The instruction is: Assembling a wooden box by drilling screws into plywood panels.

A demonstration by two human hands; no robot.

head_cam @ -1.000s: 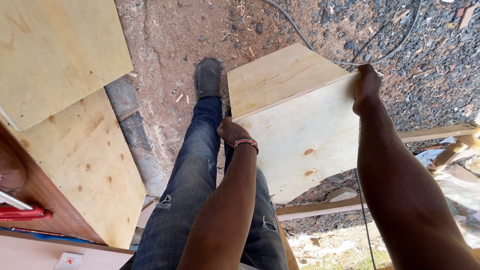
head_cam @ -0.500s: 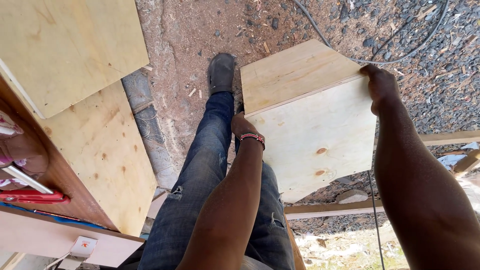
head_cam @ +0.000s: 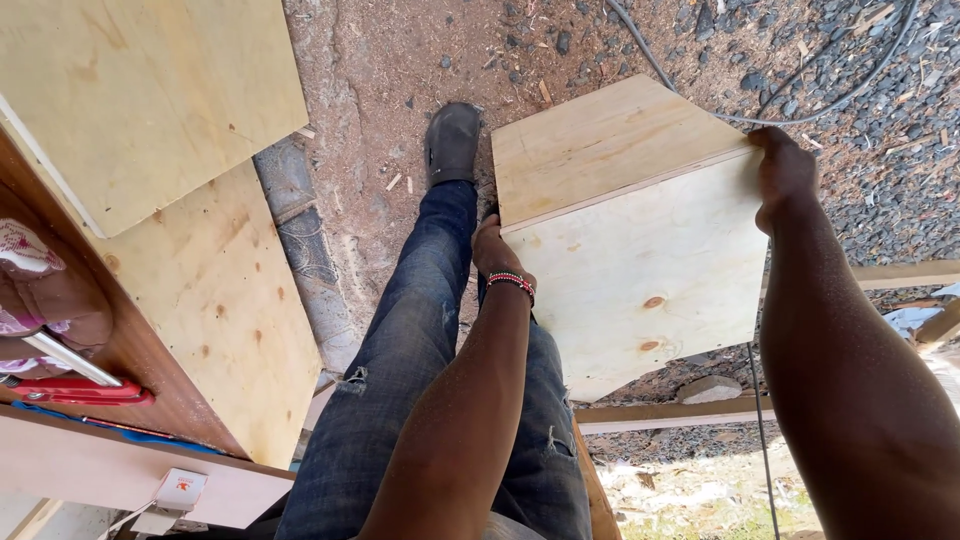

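Head view: plywood box is gripped at opposite edges by left hand and right hand; a slip could drop it onto the shoe.

Hard daylight falls from above and washes the plywood box I hold pale, with glare brightest on its top face. My forearms gleam with it. Short dark shadows sit under the box and around my shoe on the dirt. The view is sharp at centre; near the frame edges the lens bends straight lines, and the bottom right corner is overexposed.
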